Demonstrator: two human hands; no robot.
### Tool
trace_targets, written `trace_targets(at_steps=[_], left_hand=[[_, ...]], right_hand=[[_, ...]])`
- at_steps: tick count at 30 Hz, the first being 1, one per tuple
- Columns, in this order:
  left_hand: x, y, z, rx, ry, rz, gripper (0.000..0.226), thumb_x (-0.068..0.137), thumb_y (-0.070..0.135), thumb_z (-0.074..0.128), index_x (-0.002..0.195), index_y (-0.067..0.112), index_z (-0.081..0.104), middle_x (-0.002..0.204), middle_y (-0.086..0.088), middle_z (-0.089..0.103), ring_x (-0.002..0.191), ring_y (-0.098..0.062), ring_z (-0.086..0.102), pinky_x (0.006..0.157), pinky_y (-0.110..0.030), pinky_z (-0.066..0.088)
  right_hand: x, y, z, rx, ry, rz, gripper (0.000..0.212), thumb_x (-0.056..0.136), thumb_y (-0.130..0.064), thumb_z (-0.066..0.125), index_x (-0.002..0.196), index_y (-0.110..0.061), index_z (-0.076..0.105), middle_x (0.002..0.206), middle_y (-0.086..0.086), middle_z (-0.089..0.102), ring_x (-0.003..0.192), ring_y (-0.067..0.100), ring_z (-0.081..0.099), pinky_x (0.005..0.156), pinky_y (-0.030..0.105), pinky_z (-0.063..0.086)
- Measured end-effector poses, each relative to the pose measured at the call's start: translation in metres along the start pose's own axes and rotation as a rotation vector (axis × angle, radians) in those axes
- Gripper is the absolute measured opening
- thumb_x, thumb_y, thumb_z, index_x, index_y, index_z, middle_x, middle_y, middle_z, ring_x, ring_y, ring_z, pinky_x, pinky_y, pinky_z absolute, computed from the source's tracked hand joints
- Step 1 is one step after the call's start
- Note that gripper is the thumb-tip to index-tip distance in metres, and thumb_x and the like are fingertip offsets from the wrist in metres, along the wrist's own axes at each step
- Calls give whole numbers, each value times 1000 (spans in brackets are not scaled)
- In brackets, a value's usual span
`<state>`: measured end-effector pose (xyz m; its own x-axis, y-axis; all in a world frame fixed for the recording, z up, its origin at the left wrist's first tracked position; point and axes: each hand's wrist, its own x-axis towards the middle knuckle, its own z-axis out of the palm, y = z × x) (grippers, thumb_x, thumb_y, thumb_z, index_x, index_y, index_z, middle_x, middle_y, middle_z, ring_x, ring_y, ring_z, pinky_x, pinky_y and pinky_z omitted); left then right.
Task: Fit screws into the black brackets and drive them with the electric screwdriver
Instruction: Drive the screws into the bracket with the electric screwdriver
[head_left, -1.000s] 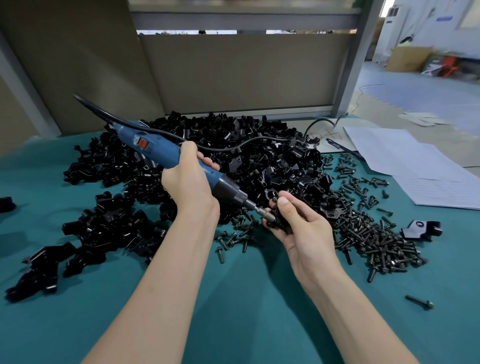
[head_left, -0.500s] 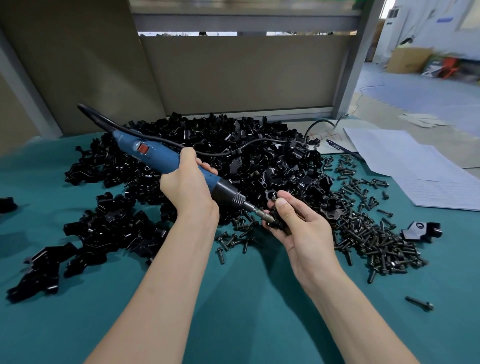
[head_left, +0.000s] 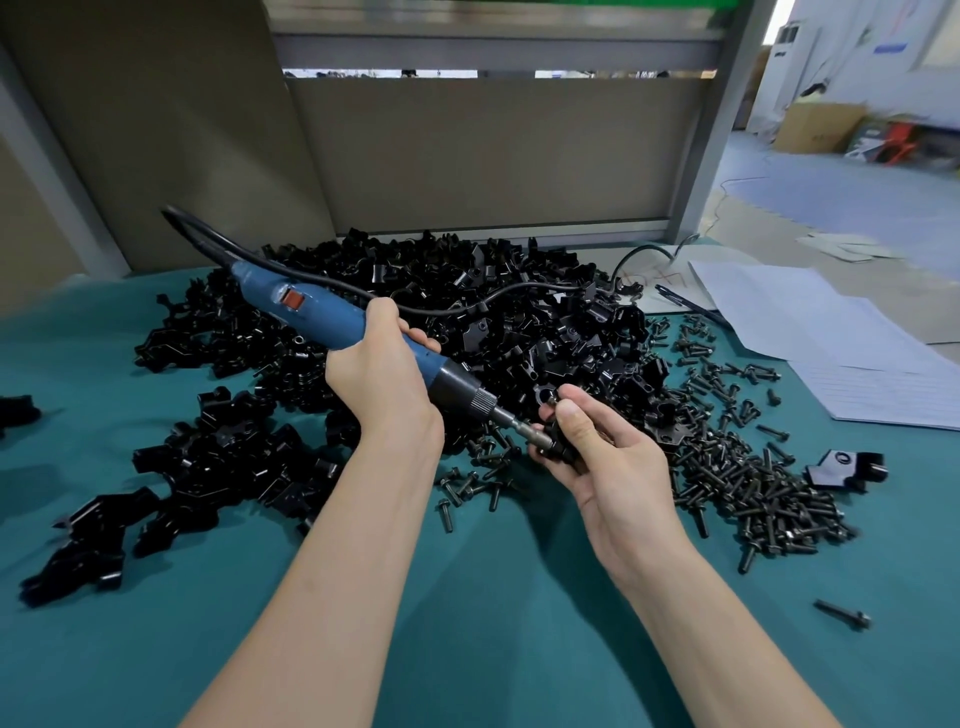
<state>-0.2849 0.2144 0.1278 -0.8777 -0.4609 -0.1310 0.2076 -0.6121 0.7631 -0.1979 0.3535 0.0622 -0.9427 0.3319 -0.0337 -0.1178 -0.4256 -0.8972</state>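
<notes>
- counter (head_left: 493, 639): loose brackets (head_left: 467, 312) heaped at back, screws (head_left: 753, 483) piled right.
- electric screwdriver (head_left: 322, 317): clasped by left grip (head_left: 379, 379), bit (head_left: 519, 426) meeting the bracket (head_left: 563, 448).
- bracket: pinched in right grip (head_left: 608, 462), above counter; driving step judged underway; next, steady alignment needed.

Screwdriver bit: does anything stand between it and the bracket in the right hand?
Nothing visible. The screwdriver bit meets the bracket pinched in the right hand; the thumb sits beside the contact, not across it.
</notes>
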Motion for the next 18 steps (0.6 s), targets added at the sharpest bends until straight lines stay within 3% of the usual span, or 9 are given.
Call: trace_targets(at_steps=[2,6,8,10,12,14,16,18], left_hand=[[2,0,0,15,38,-2,12,80,4,59,86,6,49,65,-9,53,49,-18,52,49,-26,50],[7,-1,-5,-20,150,-69,15,84,4,61,75,7,50,47,2,53,41,-12,51,48,-25,49],[10,1,-8,-47,188,-117,18,86,4,61,74,9,50,41,5,52,37,-9,50,46,-23,48],[15,6,-12,-59,225,-149,17,87,3,61,75,9,50,45,4,53,36,-9,50,46,-23,49],[24,13,-16,-81,259,-145,16,89,4,61,78,8,50,55,0,54,39,-9,51,47,-23,50],[32,21,-20,-130,274,-139,15,89,4,61,80,8,50,63,-3,53,43,-11,51,49,-24,51],[35,24,-21,-183,265,-149,16,89,3,61,80,9,49,65,-3,53,44,-12,51,49,-24,50],[32,23,-20,-195,250,-160,16,89,3,61,79,9,49,64,-3,53,44,-12,51,50,-24,50]], right_hand=[[0,-1,1,-37,-7,-42,32,73,-29,77,104,-22,80,100,6,80,94,20,77,83,32,63],[-1,-1,3,-288,-19,-202,25,83,-41,77,107,-47,76,101,-2,80,112,22,71,104,45,52],[-2,2,4,-412,-14,-257,22,90,-43,75,111,-51,72,106,-5,78,118,13,65,109,48,47],[-2,1,4,-458,-2,-282,26,88,-51,73,113,-53,70,112,-9,77,119,5,62,110,47,46],[-3,-1,2,-438,-9,-288,35,83,-60,74,117,-54,68,116,-10,75,123,12,63,109,51,47],[-3,0,0,-416,-65,-289,35,86,-53,76,119,-55,66,117,-10,75,122,20,65,105,53,51],[-5,3,3,-402,-140,-266,35,87,-45,79,118,-55,67,118,-9,74,121,24,66,101,50,55],[-7,6,7,-419,-172,-233,46,76,-55,79,120,-56,66,124,-7,70,126,25,63,101,47,56]])
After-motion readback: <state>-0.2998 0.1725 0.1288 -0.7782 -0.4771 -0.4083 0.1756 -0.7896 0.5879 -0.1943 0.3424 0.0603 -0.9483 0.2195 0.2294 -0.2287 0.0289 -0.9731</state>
